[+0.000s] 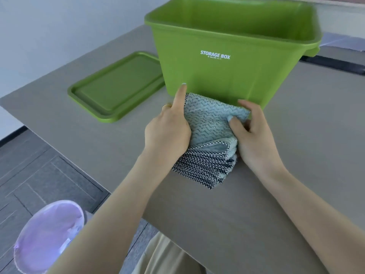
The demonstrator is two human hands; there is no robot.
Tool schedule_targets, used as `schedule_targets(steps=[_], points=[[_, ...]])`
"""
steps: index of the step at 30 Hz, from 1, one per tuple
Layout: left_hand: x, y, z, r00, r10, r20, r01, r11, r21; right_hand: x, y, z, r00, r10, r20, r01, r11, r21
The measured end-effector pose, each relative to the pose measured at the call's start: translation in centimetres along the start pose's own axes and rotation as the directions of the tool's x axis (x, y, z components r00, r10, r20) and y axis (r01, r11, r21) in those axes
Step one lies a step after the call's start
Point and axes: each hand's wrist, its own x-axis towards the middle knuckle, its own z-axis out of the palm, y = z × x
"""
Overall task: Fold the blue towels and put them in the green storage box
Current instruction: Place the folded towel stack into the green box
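Observation:
A folded stack of light blue towels (209, 123) with checked dark edges lies on the grey table, right in front of the green storage box (227, 66). My left hand (167, 127) holds the stack's left side, index finger stretched toward the box wall. My right hand (250, 133) grips the right side, thumb on top of the upper towel and fingers curled around its edge. The box stands open, its inside mostly hidden from this angle.
The green lid (118, 88) lies flat on the table (296, 155) to the left of the box. A bin with a purple bag (49, 238) stands on the floor at lower left, beside the table's near edge.

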Motion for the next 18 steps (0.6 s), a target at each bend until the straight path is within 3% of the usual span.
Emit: schedule_targets(steps=[4,6,10,14,16,18], points=[[-0.4,0.1,0.0,0.989,0.148,0.009,-0.147,0.979,0.143,-0.6,-0.1,0.0,1.000,0.018,-0.010,-0.018,1.000,0.002],[0.0,-0.2,-0.2,0.985,0.164,0.057,-0.169,0.981,0.090,-0.7,-0.5,0.2,0.997,0.072,-0.012,-0.072,0.997,0.007],[-0.4,-0.1,-1.1,0.985,-0.015,0.173,0.038,0.991,-0.132,-0.9,-2.3,0.4,0.982,0.190,0.010,-0.190,0.982,-0.006],[-0.3,-0.1,-2.2,0.920,-0.270,0.284,0.306,0.948,-0.088,-1.2,-3.8,-0.1,0.940,0.339,0.035,-0.336,0.939,-0.070],[0.0,-0.1,-2.6,0.854,-0.355,0.381,0.418,0.903,-0.095,-1.4,-3.9,-0.5,0.846,0.533,0.027,-0.534,0.846,0.017],[0.3,-0.2,-3.1,0.787,-0.385,0.482,0.491,0.864,-0.110,-1.7,-4.4,-0.6,0.671,0.734,0.108,-0.740,0.652,0.165]])
